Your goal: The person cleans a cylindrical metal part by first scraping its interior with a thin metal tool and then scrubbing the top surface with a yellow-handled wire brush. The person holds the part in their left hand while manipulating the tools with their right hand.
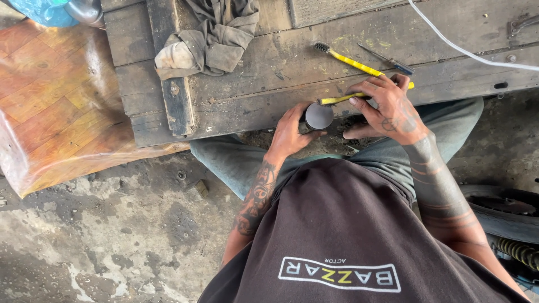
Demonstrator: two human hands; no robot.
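**Worn wooden table, round part held at its near edge**

Wooden table [269, 84] carries the work. Dark round metal part [319, 115] sits at its near edge, left hand [291, 132] clasped round it. Right hand [387, 106] grips a yellow brush [337, 100] touching the part. Second yellow-handled brush [348, 60] and grey rag [208, 36] lie behind.

Round dark metal part [319, 116], flat face up, at the counter [269, 84] edge. Yellow-handled brush [338, 99] lies across its top edge.
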